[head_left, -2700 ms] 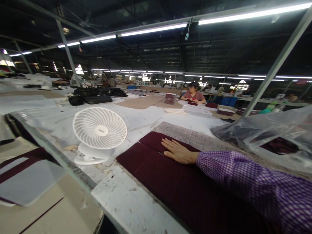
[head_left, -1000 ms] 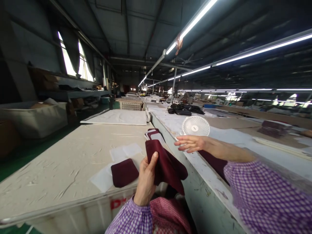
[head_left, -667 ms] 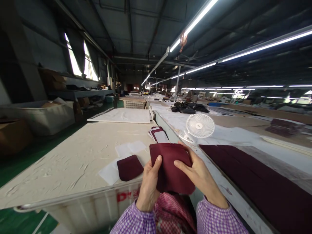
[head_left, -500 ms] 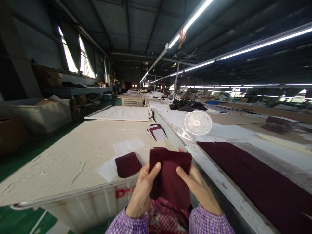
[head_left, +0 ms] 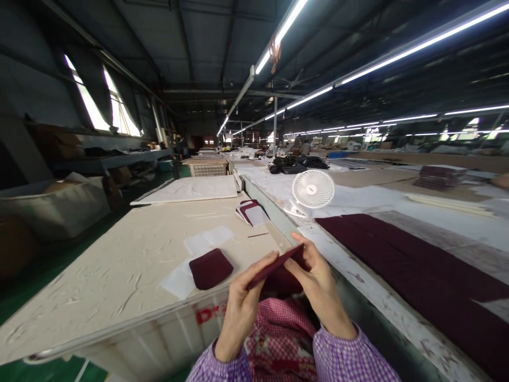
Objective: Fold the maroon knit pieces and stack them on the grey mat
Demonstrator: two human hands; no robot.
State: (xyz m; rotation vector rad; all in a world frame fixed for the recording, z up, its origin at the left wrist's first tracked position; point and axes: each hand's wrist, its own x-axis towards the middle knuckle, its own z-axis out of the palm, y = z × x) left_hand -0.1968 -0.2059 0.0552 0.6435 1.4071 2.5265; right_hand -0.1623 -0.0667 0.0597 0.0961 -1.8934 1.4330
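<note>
Between my two hands is a maroon fabric piece (head_left: 283, 277), tilted so its upper edge faces me. My left hand (head_left: 246, 292) is closed on its left side, the fingers lying along the edge. On the right side, my right hand (head_left: 318, 276) pinches the cloth with thumb and fingers. Left of my hands, another maroon fabric piece (head_left: 210, 269) rests on the cream board, partly over white sheets (head_left: 177, 280). Farther back lies a small pile of maroon and white pieces (head_left: 252, 213). A thin dark strip (head_left: 258, 235) is on the board nearer me.
The cream board (head_left: 119, 265) tops a white plastic bin (head_left: 159, 339). To the right, a long table carries a white clip fan (head_left: 313, 189), a long maroon cloth (head_left: 397, 254) and stacked maroon pieces (head_left: 439, 178). Dark items (head_left: 296, 164) lie behind the fan.
The maroon fabric piece has tipped from facing me to nearly edge-on, and my fingers have moved along its upper edge. The camera view has shifted slightly to the right.
</note>
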